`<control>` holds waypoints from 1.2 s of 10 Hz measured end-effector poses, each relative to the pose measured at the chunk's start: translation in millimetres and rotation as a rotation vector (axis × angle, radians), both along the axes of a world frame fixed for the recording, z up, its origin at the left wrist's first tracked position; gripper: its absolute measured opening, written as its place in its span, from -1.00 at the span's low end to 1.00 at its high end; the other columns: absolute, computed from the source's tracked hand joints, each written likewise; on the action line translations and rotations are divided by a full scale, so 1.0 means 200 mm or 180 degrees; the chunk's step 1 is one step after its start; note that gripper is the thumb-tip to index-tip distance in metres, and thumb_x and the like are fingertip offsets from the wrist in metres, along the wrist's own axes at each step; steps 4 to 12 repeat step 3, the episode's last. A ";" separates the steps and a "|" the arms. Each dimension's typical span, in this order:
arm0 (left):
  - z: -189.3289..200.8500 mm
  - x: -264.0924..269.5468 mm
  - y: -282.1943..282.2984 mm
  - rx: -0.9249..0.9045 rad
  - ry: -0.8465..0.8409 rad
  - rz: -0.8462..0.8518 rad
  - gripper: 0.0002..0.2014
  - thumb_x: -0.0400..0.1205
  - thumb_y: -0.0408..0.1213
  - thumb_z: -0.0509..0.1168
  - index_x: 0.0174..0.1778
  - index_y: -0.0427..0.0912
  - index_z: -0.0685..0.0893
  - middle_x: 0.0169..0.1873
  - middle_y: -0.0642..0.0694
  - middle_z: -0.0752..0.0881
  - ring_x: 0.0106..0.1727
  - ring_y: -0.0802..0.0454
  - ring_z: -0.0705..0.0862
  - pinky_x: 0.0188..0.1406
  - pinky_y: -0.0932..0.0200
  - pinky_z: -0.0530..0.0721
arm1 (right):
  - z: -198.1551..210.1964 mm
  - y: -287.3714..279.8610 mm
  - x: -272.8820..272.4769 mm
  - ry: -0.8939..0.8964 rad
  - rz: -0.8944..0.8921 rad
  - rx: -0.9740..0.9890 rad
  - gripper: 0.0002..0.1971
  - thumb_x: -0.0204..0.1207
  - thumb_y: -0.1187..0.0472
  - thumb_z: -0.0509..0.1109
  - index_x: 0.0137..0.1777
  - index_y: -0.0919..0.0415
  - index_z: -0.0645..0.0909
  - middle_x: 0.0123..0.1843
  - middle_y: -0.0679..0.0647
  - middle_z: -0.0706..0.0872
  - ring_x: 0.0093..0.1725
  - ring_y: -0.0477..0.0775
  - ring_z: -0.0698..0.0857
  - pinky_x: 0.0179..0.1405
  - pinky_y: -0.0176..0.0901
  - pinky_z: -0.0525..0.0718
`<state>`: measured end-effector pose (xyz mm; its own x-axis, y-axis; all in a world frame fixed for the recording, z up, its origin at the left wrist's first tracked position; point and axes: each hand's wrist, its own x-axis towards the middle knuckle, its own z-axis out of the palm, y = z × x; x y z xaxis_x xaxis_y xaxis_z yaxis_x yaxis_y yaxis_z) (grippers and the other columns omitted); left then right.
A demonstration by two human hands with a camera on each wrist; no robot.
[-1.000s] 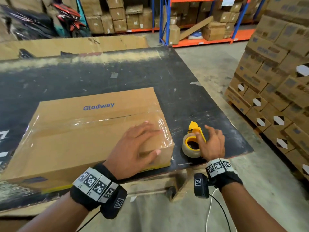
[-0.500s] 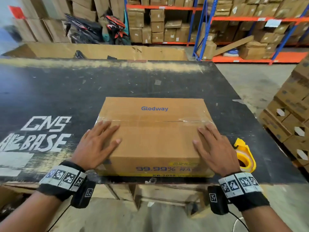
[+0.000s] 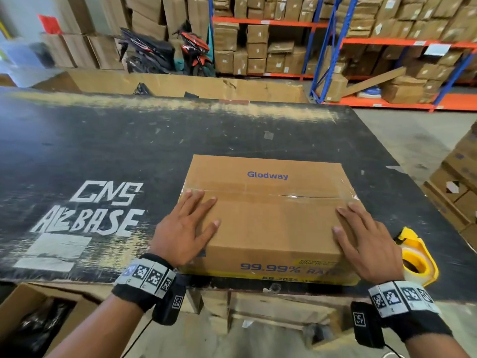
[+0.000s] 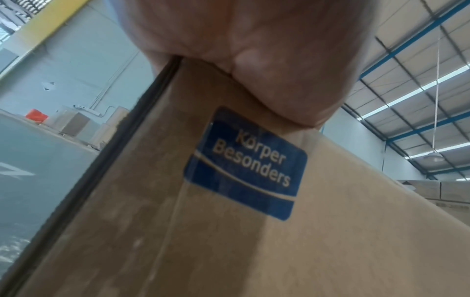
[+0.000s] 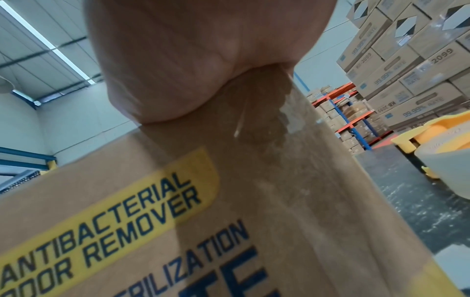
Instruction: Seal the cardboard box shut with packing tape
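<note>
A brown cardboard box point(image 3: 268, 220) marked "Glodway" lies on the black table point(image 3: 103, 156), with clear tape point(image 3: 273, 193) running across its top seam and down both ends. My left hand point(image 3: 184, 226) rests flat on the box's near left corner, fingers straight. My right hand point(image 3: 361, 241) lies flat on the near right corner. The yellow tape dispenser point(image 3: 418, 257) sits on the table just right of my right hand, untouched. In the wrist views each palm point(image 4: 249, 50) point(image 5: 198, 60) presses on a top edge of the box point(image 4: 229, 231) point(image 5: 203, 221); the dispenser point(image 5: 437, 140) shows at right.
Stacked cartons point(image 3: 459, 192) stand right of the table. An open box point(image 3: 31, 321) sits below the near left edge. Shelving point(image 3: 335, 47) with cartons and parked motorbikes point(image 3: 165, 52) lie beyond the far edge. White lettering point(image 3: 90, 210) marks the table at left.
One second ago my right hand held the dispenser on the table; it has let go and now rests on the box. My left hand shifted to the left corner. The box has turned square to me.
</note>
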<state>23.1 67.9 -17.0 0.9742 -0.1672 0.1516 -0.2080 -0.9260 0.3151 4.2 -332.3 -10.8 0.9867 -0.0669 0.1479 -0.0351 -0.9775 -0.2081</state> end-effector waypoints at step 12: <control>0.00 -0.02 0.05 -0.0853 -0.0226 -0.0170 -0.45 0.71 0.24 0.18 0.63 0.21 0.47 0.66 0.22 0.36 0.70 0.22 0.29 0.62 0.04 0.38 | 0.04 0.01 -0.04 0.0091 0.0038 0.0105 -0.33 0.63 -0.37 -0.03 0.69 -0.16 0.28 0.78 -0.10 0.23 0.51 0.25 0.54 0.32 0.21 0.68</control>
